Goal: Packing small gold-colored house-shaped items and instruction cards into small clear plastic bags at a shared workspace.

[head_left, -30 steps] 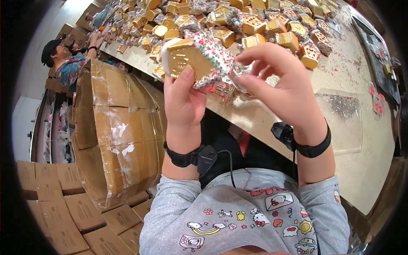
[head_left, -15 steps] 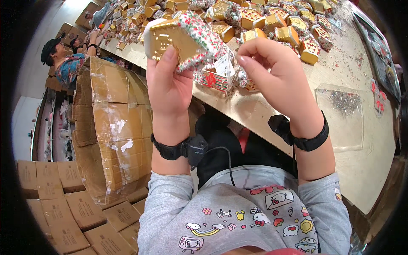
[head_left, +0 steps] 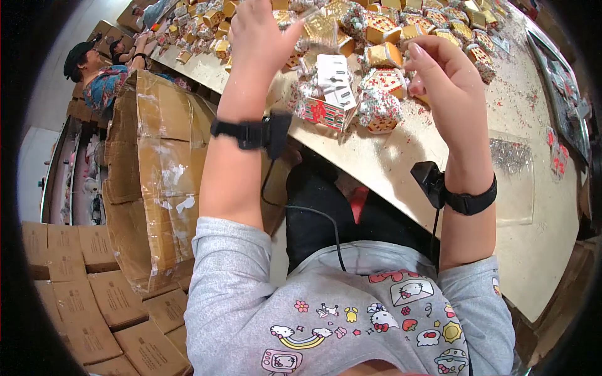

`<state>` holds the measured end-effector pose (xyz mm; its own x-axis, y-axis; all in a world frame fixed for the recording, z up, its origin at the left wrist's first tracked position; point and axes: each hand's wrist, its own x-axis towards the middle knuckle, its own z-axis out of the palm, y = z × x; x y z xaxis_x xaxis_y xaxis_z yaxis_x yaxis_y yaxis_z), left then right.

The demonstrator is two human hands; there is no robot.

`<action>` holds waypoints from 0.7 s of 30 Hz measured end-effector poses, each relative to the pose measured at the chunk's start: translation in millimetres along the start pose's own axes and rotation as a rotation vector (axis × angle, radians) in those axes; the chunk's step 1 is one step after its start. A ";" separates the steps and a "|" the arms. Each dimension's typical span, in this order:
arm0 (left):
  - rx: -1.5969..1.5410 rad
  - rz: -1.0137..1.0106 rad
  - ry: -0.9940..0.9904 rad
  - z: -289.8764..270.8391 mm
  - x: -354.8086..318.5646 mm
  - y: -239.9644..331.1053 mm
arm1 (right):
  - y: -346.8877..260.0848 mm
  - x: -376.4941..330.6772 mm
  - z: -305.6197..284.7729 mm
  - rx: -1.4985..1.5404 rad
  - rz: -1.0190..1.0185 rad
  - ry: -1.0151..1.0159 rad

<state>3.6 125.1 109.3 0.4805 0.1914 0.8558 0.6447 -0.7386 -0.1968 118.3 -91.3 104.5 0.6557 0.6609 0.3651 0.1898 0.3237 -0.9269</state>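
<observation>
My left hand (head_left: 257, 47) reaches over the pile of ornaments, its thumb spread away from the fingers and nothing visible in its grasp. Beside its thumb lies a shiny gold house ornament (head_left: 321, 30), slightly blurred. My right hand (head_left: 453, 84) hovers above the table with thumb and forefinger drawn together; whatever they may pinch is too small to make out. Between the hands stands a small striped box (head_left: 325, 114) with white tags (head_left: 334, 76) sticking out of it. Touching its right side is a house ornament with a sprinkle-covered roof (head_left: 380, 106).
Many gold, sprinkle-coated house ornaments (head_left: 433, 19) crowd the table's far side. A clear plastic bag (head_left: 511, 156) lies at right, near red-and-white packets (head_left: 558, 153). A large taped carton (head_left: 166, 182) stands at left, with stacked cartons (head_left: 119, 301) below. Another person (head_left: 103, 81) works beyond.
My left hand has moved away toward the pile and let go of the gold house ornament it held. My right hand has shifted right, away from the tag box.
</observation>
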 end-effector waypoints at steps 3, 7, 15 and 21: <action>-0.533 0.199 -0.244 -28.2 -16.3 1.0 | -0.3 5.1 -2.1 0.010 -0.016 0.049; -0.635 0.287 -0.623 -69.4 -54.0 38.8 | -1.7 6.3 -8.0 -0.028 0.007 0.033; -0.702 0.070 -0.391 -44.8 -56.0 38.0 | 1.5 7.6 -9.0 -0.121 0.008 -0.001; -1.083 -0.286 -0.209 -50.1 13.6 -5.4 | -11.1 6.4 -7.6 -0.125 0.002 -0.037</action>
<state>-23.2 99.3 145.9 0.5538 0.4714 0.6864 -0.0566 -0.8011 0.5958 126.0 -95.9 116.5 0.6294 0.6864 0.3642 0.2801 0.2368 -0.9303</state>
